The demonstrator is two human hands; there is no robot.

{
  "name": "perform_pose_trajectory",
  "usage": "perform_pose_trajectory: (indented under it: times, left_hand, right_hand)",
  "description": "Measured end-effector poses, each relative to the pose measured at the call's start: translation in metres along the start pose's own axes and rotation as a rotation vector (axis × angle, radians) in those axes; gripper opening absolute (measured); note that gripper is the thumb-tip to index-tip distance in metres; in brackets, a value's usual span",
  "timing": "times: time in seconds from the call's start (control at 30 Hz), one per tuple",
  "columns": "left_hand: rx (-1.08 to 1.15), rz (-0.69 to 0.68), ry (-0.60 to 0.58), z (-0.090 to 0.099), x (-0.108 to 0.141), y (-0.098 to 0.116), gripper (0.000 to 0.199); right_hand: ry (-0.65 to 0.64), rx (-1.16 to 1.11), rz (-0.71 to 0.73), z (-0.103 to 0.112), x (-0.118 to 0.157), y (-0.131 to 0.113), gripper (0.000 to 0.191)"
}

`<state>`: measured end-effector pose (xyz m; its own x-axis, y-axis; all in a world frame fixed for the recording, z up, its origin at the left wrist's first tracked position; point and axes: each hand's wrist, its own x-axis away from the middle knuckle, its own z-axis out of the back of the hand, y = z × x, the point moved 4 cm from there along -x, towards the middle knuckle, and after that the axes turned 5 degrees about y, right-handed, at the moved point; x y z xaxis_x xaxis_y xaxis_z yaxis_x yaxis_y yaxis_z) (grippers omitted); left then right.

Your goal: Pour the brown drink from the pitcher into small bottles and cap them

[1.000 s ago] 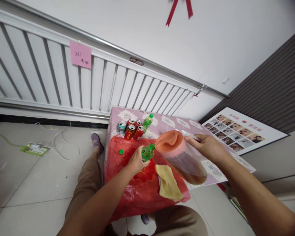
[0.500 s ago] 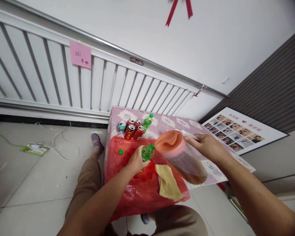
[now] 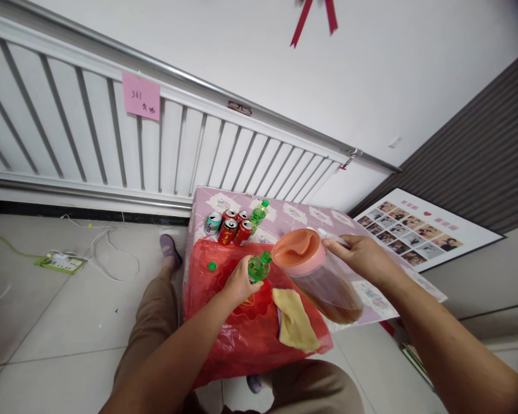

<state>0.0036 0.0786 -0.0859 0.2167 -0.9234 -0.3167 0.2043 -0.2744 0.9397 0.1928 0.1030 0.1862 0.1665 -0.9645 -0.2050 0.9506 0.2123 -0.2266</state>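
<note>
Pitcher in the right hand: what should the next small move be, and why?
Probably tip the pitcher slightly more toward the green bottle with the right hand. Its orange lid is right beside the bottle's mouth, the left hand grips the bottle, no stream shows between them, and the brown liquid gathers toward the pitcher's base.

Red cans (image 3: 227,233): I count four near the far left corner of the tabletop (image 3: 296,214).
Turquoise can (image 3: 213,224): beside them, nearer the left edge.
Radiator (image 3: 230,152): behind the far edge; I see a pink sticky note (image 3: 141,96) on it.
Photo board (image 3: 427,227): past the right edge.
</note>
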Motion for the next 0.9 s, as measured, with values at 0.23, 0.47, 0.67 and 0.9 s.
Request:
perform_pose_trajectory:
  times: [0.23, 0.47, 0.67, 0.9]
  left_hand:
    - [0.004, 0.009, -0.007, 0.0003, -0.0003, 0.0002, 0.084]
    - [0.009, -0.003, -0.002, -0.0003, -0.0005, -0.0008, 0.083]
    - [0.019, -0.001, 0.003, 0.0009, -0.0006, 0.0026, 0.082]
    - [0.007, 0.007, -0.002, 0.0010, -0.0005, 0.0028, 0.082]
  right_hand:
    - [0.007, 0.017, 0.024, 0.0010, -0.0004, -0.0006, 0.071]
    - [0.014, 0.014, 0.040, 0.0006, -0.0006, -0.0001, 0.074]
    - [0.011, 0.010, 0.041, 0.0011, -0.0004, -0.0004, 0.072]
    - [0.005, -0.004, 0.023, 0.0020, 0.0007, -0.0026, 0.068]
